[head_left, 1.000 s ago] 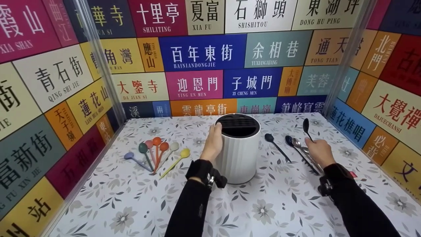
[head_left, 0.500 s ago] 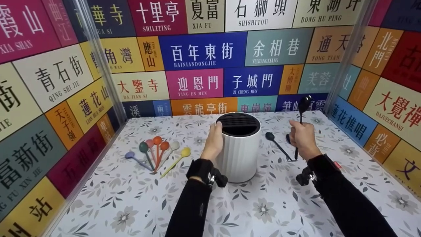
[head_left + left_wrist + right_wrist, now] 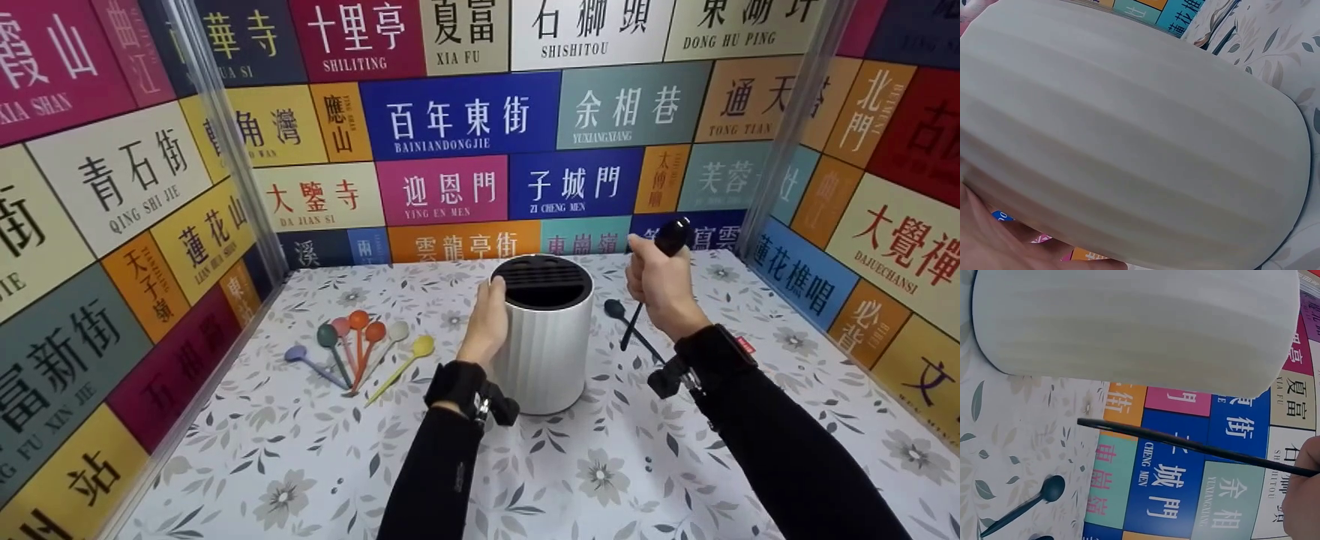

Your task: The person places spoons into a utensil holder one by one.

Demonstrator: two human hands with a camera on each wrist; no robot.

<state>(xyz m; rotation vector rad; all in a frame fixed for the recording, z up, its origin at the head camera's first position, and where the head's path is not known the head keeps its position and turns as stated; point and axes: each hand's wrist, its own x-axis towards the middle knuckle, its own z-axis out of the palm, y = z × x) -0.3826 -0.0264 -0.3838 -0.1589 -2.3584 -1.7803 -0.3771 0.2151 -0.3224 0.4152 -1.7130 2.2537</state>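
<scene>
A white ribbed utensil holder (image 3: 544,364) stands upright on the table, its black top (image 3: 541,271) slotted at the back with a larger opening in front. My left hand (image 3: 486,324) holds the holder's left side, thumb up at the rim. In the left wrist view, the holder's wall (image 3: 1129,129) hides most of that hand. To the right of the holder, my right hand (image 3: 667,289) grips a black spoon (image 3: 673,235) in the air, bowl up, handle pointing down. Its thin handle (image 3: 1202,448) crosses the right wrist view below the holder.
Another dark spoon (image 3: 615,309) lies on the flower-patterned table right of the holder, partly behind the right wrist. At left lie several colored spoons, including a yellow spoon (image 3: 422,346) and a blue spoon (image 3: 296,353). Sign-printed walls (image 3: 461,116) enclose the table.
My right hand has lifted the black spoon from the right-hand group, turned it upright and carried it left toward the holder. The left hand and holder stay put.
</scene>
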